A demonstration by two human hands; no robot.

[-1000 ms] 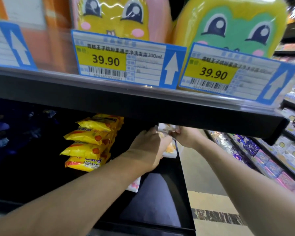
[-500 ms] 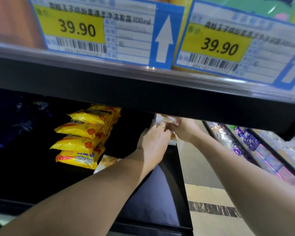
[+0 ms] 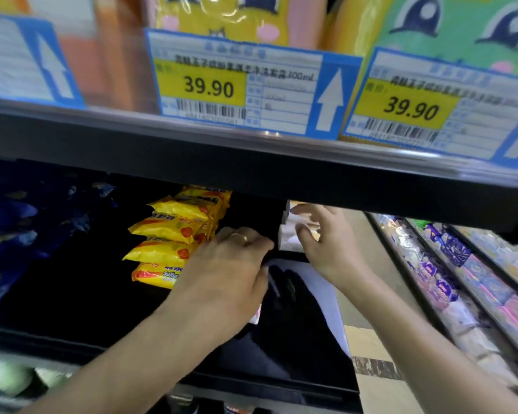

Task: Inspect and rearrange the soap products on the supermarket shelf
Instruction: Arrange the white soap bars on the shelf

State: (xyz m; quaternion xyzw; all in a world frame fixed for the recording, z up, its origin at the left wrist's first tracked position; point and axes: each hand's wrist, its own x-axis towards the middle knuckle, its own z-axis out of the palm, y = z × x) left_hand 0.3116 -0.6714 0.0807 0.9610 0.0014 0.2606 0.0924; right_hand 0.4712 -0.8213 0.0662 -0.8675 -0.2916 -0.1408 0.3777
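A stack of yellow sulfur soap packs [image 3: 177, 234] lies on the dark lower shelf [image 3: 72, 294]. At the shelf's right end stands a small stack of white soap packs [image 3: 287, 234]. My right hand [image 3: 323, 243] is at that stack with its fingers spread and fingertips against its front. My left hand [image 3: 228, 273], with a ring on one finger, hovers palm down over the shelf between the two stacks, fingers bent downward and its palm hidden. A pink-and-white pack [image 3: 256, 316] peeks out from under it.
The upper shelf edge [image 3: 251, 162] hangs low over my hands, with 39.90 price tags [image 3: 234, 85] and cartoon-face bottles [image 3: 449, 28] above. Dark blue packs [image 3: 9, 222] fill the lower shelf's left. Another aisle of packaged goods [image 3: 449, 264] runs along the right.
My left hand has dropped away from the white pack that both hands were on and moved lower left. My right hand has spread its fingers at the stack. The view tilted up slightly.
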